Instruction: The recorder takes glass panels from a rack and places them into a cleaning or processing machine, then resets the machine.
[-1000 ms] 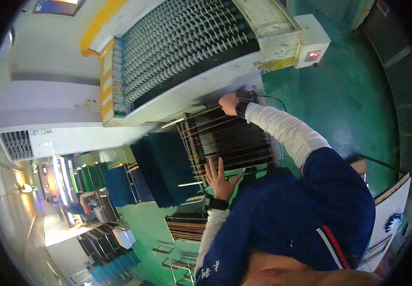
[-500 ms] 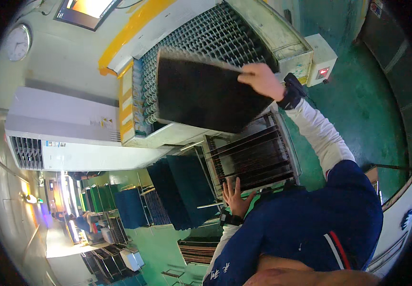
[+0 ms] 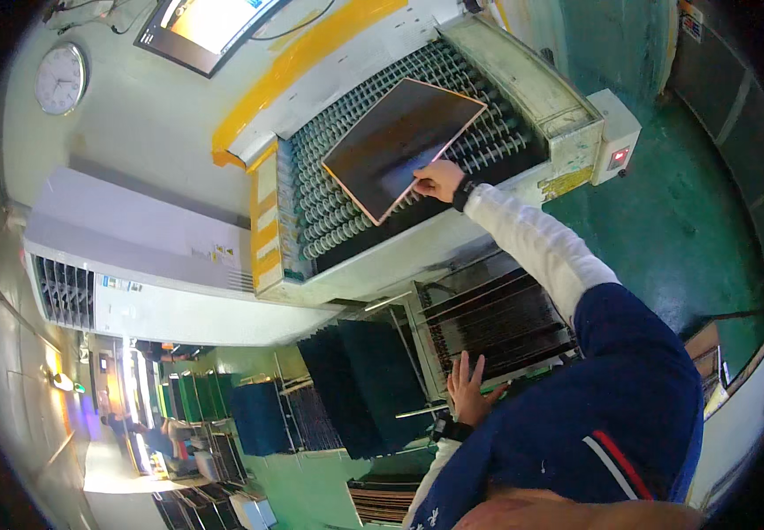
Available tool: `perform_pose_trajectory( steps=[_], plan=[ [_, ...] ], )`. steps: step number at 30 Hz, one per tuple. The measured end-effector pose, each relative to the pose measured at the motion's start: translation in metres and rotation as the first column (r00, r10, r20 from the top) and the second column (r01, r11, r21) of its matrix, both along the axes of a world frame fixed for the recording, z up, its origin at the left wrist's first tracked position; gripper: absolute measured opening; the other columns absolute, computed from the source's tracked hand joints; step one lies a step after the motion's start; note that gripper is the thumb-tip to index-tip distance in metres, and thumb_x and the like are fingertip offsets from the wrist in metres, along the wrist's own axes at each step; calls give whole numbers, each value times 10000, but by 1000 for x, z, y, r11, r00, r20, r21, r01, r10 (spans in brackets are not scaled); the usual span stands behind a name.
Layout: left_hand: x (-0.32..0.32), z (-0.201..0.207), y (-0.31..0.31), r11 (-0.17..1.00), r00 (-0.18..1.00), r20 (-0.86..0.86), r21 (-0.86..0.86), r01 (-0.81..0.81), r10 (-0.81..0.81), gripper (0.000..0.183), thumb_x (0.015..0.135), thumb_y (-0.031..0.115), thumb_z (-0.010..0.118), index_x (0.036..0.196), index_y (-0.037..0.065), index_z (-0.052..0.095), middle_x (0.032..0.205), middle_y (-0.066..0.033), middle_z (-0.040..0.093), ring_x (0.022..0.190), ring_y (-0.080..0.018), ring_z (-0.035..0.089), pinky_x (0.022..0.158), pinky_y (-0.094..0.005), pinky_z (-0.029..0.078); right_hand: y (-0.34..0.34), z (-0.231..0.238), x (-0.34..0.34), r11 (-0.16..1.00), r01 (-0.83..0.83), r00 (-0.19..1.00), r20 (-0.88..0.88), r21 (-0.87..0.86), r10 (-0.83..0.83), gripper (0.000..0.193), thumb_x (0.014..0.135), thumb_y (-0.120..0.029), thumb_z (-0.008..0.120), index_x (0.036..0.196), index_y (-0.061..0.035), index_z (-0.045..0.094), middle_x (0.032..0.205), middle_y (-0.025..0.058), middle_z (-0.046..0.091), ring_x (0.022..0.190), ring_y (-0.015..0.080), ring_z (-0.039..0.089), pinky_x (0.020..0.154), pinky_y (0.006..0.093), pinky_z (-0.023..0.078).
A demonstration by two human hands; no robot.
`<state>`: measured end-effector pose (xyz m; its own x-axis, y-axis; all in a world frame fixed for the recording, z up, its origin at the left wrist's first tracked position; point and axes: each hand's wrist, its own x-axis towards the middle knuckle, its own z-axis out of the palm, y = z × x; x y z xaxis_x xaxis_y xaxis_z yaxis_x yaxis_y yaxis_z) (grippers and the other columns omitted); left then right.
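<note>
My right hand (image 3: 439, 180) pinches the near edge of a thin dark rectangular panel (image 3: 399, 146) with copper-coloured edges. The panel is over a roller conveyor (image 3: 333, 231) with rows of pale wheels, set at an angle to it; whether its whole underside rests on the wheels I cannot tell. Its upper face catches light near my fingers. Lower down, my left hand (image 3: 470, 393) has its fingers spread beside a metal rack (image 3: 423, 334) that holds dark panels on edge. Nothing shows in that hand.
Left of the conveyor stands a white cabinet unit (image 3: 196, 305). More racks of dark panels (image 3: 360, 389) stand on the green floor (image 3: 298, 481). A control box (image 3: 616, 132) with a red light is at the conveyor's right end. A screen (image 3: 214, 31) hangs above. People show far left.
My right hand has carried the panel up and over the conveyor wheels, tilting it flatter. My left hand stays spread by the rack. The whole view has shifted slightly.
</note>
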<state>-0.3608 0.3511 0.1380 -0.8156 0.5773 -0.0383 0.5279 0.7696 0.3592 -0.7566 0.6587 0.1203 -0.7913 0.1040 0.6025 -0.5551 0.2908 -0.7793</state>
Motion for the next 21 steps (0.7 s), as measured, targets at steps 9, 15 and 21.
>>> perform_pose_trajectory(
  steps=[9,15,21],
  plan=[
    [-1,6,2,1000,998,55,24,-1,-1,780,711,515,702,1363,195,417,1469,-114,252,1313,-365,267,1017,-546,229,-48,119,18,827,-265,622,567,-496,540,233,817,-255,625,822,-31,689,687,104,668,506,159,599,446,261,467],
    [-12,6,16,998,999,-20,34,44,-43,763,699,518,710,1332,175,459,1450,-112,286,1300,-393,262,1021,-545,228,-18,124,153,719,-433,383,611,-544,693,271,899,-222,526,1036,-16,637,863,106,682,668,148,651,571,250,515],
    [-12,0,49,994,992,-77,45,100,-96,737,707,495,712,1314,147,479,1449,-125,293,1309,-410,237,1025,-539,227,75,58,241,864,-179,536,690,-471,487,252,888,-237,543,943,-14,645,829,109,676,667,153,653,574,260,523]
  ],
)
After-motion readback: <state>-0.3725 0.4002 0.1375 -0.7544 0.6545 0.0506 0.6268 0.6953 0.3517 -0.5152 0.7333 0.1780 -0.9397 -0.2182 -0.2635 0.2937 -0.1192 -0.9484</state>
